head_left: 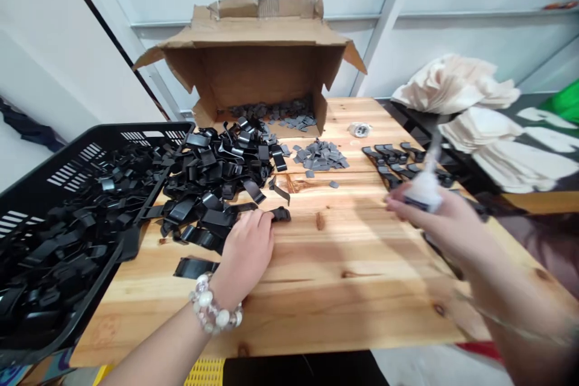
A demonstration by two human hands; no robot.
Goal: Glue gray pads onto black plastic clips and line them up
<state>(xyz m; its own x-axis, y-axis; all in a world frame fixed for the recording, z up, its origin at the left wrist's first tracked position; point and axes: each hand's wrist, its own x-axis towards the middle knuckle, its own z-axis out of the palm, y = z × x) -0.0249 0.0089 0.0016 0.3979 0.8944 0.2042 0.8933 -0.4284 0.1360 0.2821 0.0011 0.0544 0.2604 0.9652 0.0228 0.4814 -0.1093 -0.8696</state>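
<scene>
My left hand (248, 247), with a beaded bracelet at the wrist, rests at the front edge of a heap of black curved clips (212, 163). Its fingers are bent down around a black clip (281, 214) that sticks out to their right. My right hand (434, 211) is wrapped round a small white bottle (424, 192) with a long thin nozzle pointing up; it is slightly blurred. Just beyond the bottle, several black clips (391, 155) lie in rows on the wooden table (325, 301). Small grey pieces (321, 155) are piled at the table's middle.
A black basket (149, 126) full of black clips stands on the left. An open cardboard box (266, 30) on its side holds more grey pieces at the back. A tape roll (360, 129) lies beside it. White cloth pieces (479, 126) are stacked at the right.
</scene>
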